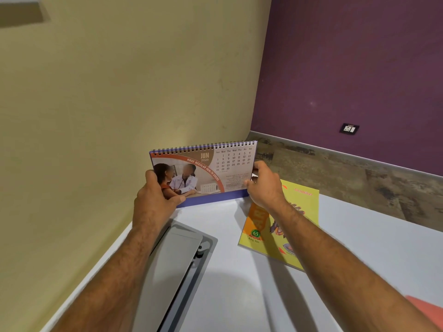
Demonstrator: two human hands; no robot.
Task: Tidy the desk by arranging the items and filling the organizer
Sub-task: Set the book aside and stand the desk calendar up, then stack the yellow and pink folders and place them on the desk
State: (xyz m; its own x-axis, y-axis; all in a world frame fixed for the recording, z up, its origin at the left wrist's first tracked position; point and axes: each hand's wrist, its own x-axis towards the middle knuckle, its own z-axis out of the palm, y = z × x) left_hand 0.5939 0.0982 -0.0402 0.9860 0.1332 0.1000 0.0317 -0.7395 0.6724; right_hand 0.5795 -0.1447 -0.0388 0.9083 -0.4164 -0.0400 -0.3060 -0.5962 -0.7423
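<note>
A spiral-bound desk calendar [211, 171] with a purple base stands upright at the far left corner of the white desk [239, 283], showing a June page. My left hand [155, 200] grips its lower left corner, thumb on the front. My right hand [263, 185] holds its right edge, with fingers curled round the side. A yellow notebook [302, 212] lies flat just right of the calendar, partly under my right forearm. No organizer is in view.
A grey hinged cable flap [182, 259] is set into the desk near the left wall. Something red [426, 310] shows at the desk's right front edge. A beige wall runs along the left; a purple wall with a socket [349, 128] stands beyond.
</note>
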